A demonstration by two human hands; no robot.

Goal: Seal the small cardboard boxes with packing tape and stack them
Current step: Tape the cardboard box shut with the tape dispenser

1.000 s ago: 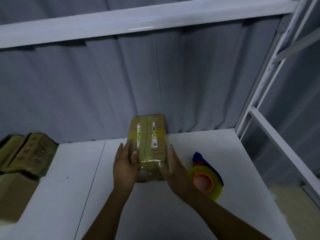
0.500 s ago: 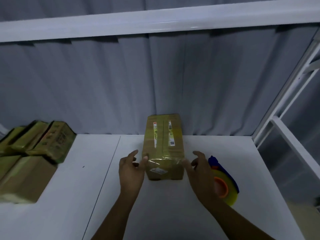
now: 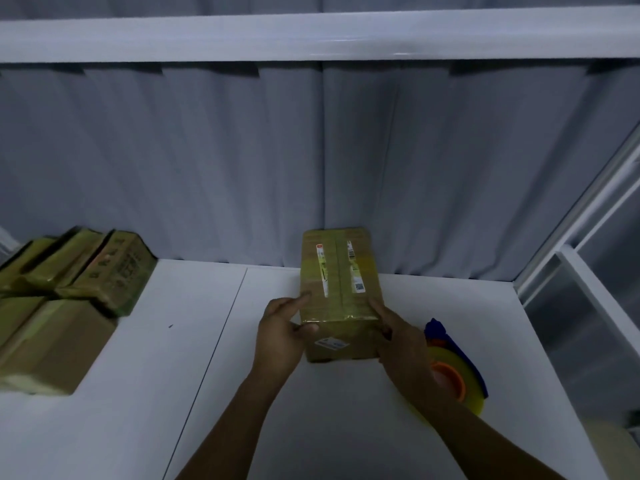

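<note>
We see the cardboard box (image 3: pixel 341 271) gripped between the left hand (image 3: pixel 280 336) and the right hand (image 3: pixel 403 342): matt brown board under glossy, wrinkled packing tape (image 3: pixel 332 316), with smooth paper labels (image 3: pixel 321 268). Just right of the right hand, the tape roll (image 3: pixel 469 398) is shiny yellowish film on an orange plastic core (image 3: pixel 452 379). Under both hands the table (image 3: pixel 173 393) is smooth matt white. Well left of the left hand, the stacked boxes (image 3: pixel 69 289) are taped cardboard. Beyond the hands hang a soft grey cloth curtain (image 3: pixel 207 168) and a gloss-white beam (image 3: pixel 311 36).

Left hand (image 3: pixel 282 332), right hand (image 3: pixel 398 336) grip taped box (image 3: pixel 337 289).
</note>
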